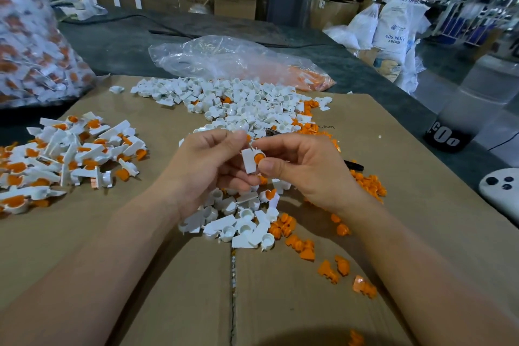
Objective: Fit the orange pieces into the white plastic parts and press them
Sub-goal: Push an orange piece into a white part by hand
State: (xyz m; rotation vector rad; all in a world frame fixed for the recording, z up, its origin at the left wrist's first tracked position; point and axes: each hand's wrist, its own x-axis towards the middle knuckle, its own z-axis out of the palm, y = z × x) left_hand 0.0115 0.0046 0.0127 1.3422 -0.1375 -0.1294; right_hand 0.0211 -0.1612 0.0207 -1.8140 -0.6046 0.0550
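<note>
My left hand (207, 168) and my right hand (303, 168) meet above the cardboard, both pinching one white plastic part (248, 161) that has an orange piece (259, 158) seated in its round socket. My right thumb lies against the orange piece. Below the hands is a heap of loose white parts (241, 222), with loose orange pieces (323, 255) scattered to its right. A bigger pile of white parts (238, 104) lies farther back. To the left sits a pile of assembled white-and-orange parts (67, 154).
Flattened cardboard (168, 275) covers the table. A full bag of assembled parts (33, 45) stands at the back left, and a clear bag (224, 59) with orange pieces lies behind the piles. At the right edge sit a dark-based bottle (460, 121) and a white controller (500, 188).
</note>
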